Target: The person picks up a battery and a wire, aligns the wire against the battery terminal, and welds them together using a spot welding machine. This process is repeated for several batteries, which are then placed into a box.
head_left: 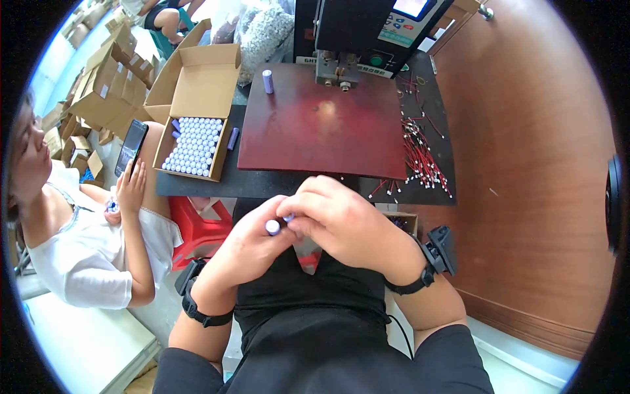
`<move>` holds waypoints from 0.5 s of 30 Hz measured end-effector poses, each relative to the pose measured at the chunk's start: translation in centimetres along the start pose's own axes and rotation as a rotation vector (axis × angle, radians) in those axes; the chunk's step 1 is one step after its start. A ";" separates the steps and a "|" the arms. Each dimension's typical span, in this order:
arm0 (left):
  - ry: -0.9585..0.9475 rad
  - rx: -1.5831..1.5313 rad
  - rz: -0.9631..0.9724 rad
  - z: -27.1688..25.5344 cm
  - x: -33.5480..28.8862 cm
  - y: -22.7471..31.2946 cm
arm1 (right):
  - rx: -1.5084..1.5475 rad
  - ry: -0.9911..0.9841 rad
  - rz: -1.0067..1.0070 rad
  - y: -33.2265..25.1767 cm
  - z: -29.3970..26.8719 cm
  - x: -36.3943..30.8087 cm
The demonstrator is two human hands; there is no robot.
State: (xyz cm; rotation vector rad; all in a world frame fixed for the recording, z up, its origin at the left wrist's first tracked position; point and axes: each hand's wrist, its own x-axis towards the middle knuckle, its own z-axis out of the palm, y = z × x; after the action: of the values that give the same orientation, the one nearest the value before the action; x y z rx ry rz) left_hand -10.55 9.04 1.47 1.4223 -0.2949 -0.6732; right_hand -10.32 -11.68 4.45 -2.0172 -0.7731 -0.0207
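Observation:
My left hand (254,246) is closed around a purple cylindrical battery cell (272,228), whose pale round end faces up. A second cell (289,217) shows only partly between my two hands. My right hand (341,220) has its fingers curled onto that second cell, and its fingertips meet my left hand. Both hands are held in front of my lap, just short of the dark red board (289,144). One purple cell (268,82) stands upright on the board's far left corner.
An open cardboard box (215,172) of upright cells stands left of the board, with a loose cell (233,138) beside it. A black machine (348,29) stands behind the board. Red wires (423,157) lie right. A person (85,256) with a phone (133,146) sits at left.

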 end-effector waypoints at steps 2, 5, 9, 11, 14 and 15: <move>-0.052 0.104 0.006 0.6 0.4 -0.4 | -0.031 -0.018 0.024 -0.5 -0.1 -0.7; -0.110 0.121 0.043 1.8 0.8 0.0 | -0.070 0.007 0.043 -0.5 -0.5 -2.4; -0.010 0.368 0.089 1.4 1.3 0.2 | -0.024 0.177 0.100 0.9 -2.2 -4.9; 0.101 0.573 0.346 0.5 2.8 0.2 | -0.223 0.362 0.338 2.9 -5.8 -6.6; 0.319 0.333 0.113 0.4 6.2 1.7 | -0.545 0.610 0.578 11.1 -12.3 -10.2; 0.369 0.440 0.263 0.3 7.8 1.7 | -0.713 0.530 0.622 14.3 -13.6 -11.4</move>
State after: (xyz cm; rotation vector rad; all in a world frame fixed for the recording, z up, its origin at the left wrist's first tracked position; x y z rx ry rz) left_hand -4.21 4.22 1.62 1.8516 -0.3430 -0.1225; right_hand -8.06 -33.21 -2.58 -2.6651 0.2649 -0.5078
